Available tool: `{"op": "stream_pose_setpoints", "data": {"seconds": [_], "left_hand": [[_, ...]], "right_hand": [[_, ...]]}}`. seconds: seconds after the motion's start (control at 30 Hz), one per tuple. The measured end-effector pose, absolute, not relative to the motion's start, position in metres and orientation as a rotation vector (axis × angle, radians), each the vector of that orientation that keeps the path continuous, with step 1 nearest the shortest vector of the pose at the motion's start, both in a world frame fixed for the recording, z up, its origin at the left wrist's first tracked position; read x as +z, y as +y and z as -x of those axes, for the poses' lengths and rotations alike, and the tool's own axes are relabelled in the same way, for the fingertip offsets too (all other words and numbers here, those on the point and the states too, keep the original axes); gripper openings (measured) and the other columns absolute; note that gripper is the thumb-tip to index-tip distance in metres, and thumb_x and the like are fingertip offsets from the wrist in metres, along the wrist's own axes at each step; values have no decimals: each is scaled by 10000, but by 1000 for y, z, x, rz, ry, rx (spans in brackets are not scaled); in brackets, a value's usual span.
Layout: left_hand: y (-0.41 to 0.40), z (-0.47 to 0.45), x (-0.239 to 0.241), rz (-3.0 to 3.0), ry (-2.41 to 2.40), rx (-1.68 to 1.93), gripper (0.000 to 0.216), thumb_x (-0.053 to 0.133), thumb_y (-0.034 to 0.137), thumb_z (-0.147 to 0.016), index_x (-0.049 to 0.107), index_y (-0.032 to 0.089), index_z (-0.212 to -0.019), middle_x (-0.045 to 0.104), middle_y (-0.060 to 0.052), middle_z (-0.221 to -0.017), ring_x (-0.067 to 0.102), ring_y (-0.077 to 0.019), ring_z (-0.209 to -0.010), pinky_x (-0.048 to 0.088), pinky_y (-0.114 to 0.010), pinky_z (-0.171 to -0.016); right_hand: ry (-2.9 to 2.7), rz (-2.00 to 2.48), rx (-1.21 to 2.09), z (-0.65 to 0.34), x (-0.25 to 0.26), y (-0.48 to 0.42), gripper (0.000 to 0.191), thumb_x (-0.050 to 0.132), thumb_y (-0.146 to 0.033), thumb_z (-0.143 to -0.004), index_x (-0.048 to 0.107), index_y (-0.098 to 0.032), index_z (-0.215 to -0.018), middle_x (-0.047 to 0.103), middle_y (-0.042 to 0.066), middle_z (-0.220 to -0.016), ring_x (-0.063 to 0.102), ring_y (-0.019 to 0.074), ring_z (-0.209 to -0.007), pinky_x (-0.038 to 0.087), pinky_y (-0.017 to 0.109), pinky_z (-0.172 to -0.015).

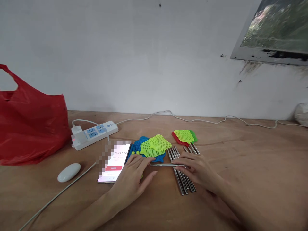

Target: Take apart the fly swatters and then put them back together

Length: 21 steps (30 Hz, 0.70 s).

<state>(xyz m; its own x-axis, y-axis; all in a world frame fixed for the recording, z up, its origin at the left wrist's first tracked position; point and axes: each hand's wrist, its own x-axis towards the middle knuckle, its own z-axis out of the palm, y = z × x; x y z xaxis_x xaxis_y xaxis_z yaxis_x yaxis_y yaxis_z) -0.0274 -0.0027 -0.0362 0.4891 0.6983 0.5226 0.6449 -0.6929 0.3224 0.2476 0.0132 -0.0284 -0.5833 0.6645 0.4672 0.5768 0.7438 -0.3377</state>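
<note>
My right hand [194, 168] pinches a thin metal rod [162, 165], which lies level and points left. Beneath that hand are several more metal rods [183, 186] side by side on the table. My left hand [132, 176] has its thumb apart from its fingers, with the fingertips by yellow-green mesh fly swatter heads [160, 142] and the left end of the rod. Blue mesh swatter heads [141, 141] lie under the yellow-green ones, partly hidden by my left hand. Behind my right hand, red, yellow-green and green swatter heads [184, 136] overlap, with metal rods at their lower ends.
A phone [117, 160] with a lit timer screen lies left of my left hand. Farther left are a white mouse-shaped object [69, 172], a power strip [96, 133] and a red plastic bag [33, 125]. A thin white cable [192, 120] runs along the wall.
</note>
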Motion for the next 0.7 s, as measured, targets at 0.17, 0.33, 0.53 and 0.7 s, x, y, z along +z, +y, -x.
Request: {"op": "stream_pose_setpoints", "data": {"seconds": [0.17,0.33,0.53,0.7], "left_hand": [[-3,23,-44,-2736,1083,727,227,401,267,-1053,613,194,-1010,709,-37,-835,624,-214,-729,438,-361,-765],[1,25,-44,-2769,1121,610,355,314,319,-1073,585,195,-880,654,-36,-705,589,-218,-634,339,-291,-579],[-2,32,-24,-2675,1126,507,361,332,326,-1062,543,214,-792,610,0,-645,538,-184,-566,255,-273,-537],[-14,33,-13,-2527,1112,503,367,355,337,-1051,457,217,-719,512,33,-587,474,-151,-520,222,-269,-520]], "right_hand": [[-2427,888,146,-233,-35,4,237,466,-312,-1033,685,-237,-1085,713,51,-925,665,170,-810,457,269,-665],[-2509,1043,112,-225,-33,-3,175,497,-287,-989,653,-208,-986,702,35,-852,653,175,-727,354,277,-594],[-2624,1260,40,-219,-25,-11,221,536,-346,-956,573,-212,-784,649,-9,-644,591,161,-566,207,302,-529],[-2749,1299,-99,-220,-18,-15,254,525,-367,-983,582,-214,-789,659,6,-633,574,173,-504,125,312,-479]]}}
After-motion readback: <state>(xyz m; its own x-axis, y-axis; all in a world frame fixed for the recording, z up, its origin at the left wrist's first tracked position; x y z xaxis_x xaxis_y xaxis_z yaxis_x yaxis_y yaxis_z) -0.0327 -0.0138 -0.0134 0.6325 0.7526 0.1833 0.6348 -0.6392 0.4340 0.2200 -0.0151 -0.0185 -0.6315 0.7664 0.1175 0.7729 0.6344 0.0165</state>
